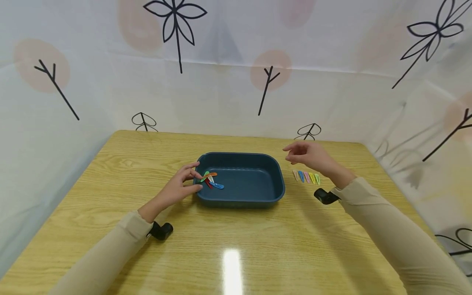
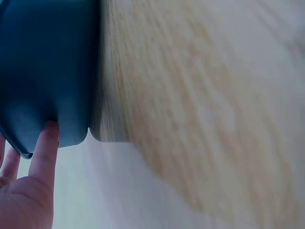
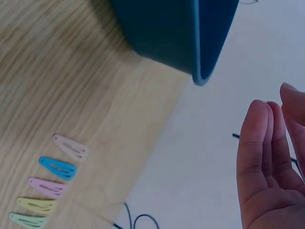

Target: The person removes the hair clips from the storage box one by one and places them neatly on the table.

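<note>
Hair clips (image 1: 211,179) lie in a small pile inside the blue tray (image 1: 258,196), at its left end, where the left hand (image 1: 180,187) rests on the rim with fingers lightly curled, gripping nothing that I can make out. The right hand (image 1: 311,157) hovers empty, fingers relaxed, right of the tray above a row of pastel clips (image 1: 307,176). Pinching one clip at a time would likely keep that row tidy.
</note>
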A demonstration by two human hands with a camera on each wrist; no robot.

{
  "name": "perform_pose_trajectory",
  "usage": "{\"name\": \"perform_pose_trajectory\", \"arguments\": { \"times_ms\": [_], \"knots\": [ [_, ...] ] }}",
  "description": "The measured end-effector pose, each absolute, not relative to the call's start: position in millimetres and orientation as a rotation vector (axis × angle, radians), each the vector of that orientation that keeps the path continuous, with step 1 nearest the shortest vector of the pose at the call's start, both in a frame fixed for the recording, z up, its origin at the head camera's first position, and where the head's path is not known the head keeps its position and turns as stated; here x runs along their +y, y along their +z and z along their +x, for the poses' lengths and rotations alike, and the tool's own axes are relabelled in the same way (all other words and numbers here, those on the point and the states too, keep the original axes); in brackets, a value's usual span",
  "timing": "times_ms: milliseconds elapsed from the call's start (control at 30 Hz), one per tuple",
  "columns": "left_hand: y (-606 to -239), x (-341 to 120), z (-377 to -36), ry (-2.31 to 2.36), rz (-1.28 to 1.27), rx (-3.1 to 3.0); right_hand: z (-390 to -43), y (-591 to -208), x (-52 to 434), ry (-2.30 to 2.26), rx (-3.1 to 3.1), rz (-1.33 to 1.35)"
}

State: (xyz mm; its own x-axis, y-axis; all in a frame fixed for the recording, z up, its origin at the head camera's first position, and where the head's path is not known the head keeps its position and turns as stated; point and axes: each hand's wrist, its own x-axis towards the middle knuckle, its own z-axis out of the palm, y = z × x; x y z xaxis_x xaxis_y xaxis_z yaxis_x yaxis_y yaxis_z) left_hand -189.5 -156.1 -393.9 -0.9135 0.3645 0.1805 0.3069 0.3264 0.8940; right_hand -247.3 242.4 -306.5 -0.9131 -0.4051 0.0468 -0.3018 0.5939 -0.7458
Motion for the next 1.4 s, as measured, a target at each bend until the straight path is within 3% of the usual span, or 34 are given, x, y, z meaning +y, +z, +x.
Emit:
{"name": "perform_pose_trajectory", "arguments": {
  "times_ms": [767,1000,1400],
  "knots": [
    [-395,-156,-191,1.678,0.620,2.509,-266,-310,182,-1.331,2.469,-0.656],
    [-374,-150,-178,1.673,0.605,2.502,-272,-313,165,-1.354,2.381,-0.729],
    [-389,-155,-188,1.667,0.615,2.518,-285,-329,130,-1.312,2.332,-0.894]
  ]
}}
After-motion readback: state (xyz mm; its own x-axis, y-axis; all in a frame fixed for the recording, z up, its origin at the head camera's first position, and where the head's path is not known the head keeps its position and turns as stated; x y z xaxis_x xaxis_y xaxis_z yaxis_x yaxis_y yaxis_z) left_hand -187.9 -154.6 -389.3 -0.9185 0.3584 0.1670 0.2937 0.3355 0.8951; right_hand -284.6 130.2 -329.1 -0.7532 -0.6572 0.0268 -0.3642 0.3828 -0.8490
